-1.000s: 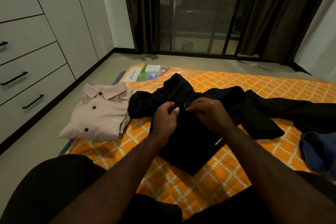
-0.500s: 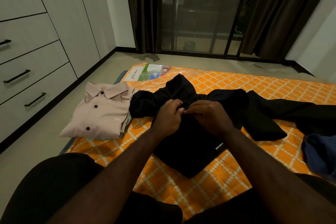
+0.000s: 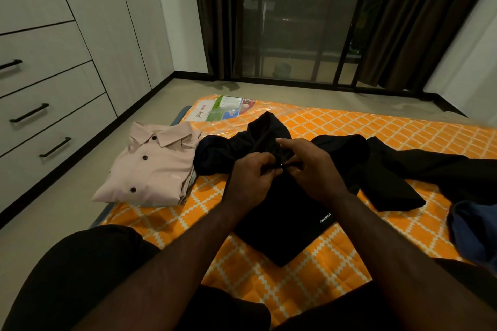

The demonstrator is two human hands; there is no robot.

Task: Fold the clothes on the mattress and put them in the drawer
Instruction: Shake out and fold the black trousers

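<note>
A black shirt (image 3: 285,220) lies spread on the orange patterned mattress (image 3: 357,244), its sleeves reaching left and right. My left hand (image 3: 251,180) and my right hand (image 3: 313,169) meet over its front, each pinching the fabric at a small button between the fingertips. A folded pale pink shirt (image 3: 153,169) with dark buttons sits on the mattress's left edge. Closed drawers (image 3: 48,121) with black handles fill the wardrobe on the left.
A blue garment (image 3: 473,234) lies at the mattress's right edge, beside more black cloth (image 3: 443,172). A printed label (image 3: 223,110) under plastic marks the far corner. Bare floor runs between mattress and wardrobe. Dark curtains and a glass door stand behind.
Both hands stay together at the black shirt's button line, with the fingers shifting slightly. The view has tilted a little; the clothes lie as before.
</note>
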